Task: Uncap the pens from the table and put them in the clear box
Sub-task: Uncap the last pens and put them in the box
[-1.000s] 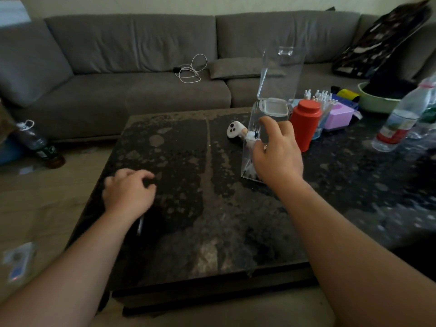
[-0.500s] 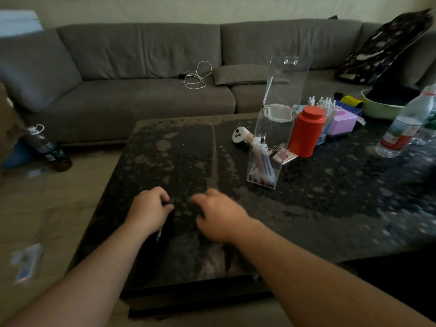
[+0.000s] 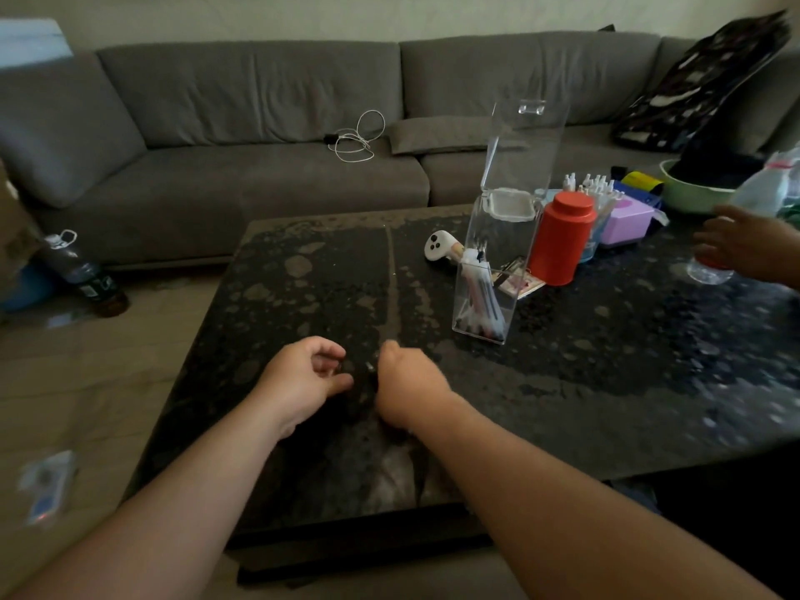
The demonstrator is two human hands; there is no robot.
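Observation:
My left hand [image 3: 303,378] and my right hand [image 3: 407,383] meet low over the near part of the dark table [image 3: 606,383]. Between them is a dark pen [image 3: 368,365], hard to make out against the tabletop; only a small bright glint shows. Both hands curl their fingers around it, one at each end. The clear box [image 3: 489,262] stands upright behind my right hand, its lid flipped up, and several pens lean inside it.
A white controller [image 3: 438,246], a red canister [image 3: 560,238], a purple box [image 3: 627,220] and a green bowl [image 3: 692,197] stand at the back right. Another person's hand [image 3: 744,249] touches a water bottle [image 3: 710,275] at the right edge. A grey sofa [image 3: 259,123] runs behind.
My right hand came back from the clear box to the table's near side and joined my left hand on the pen. Another person's hand has appeared at the bottle.

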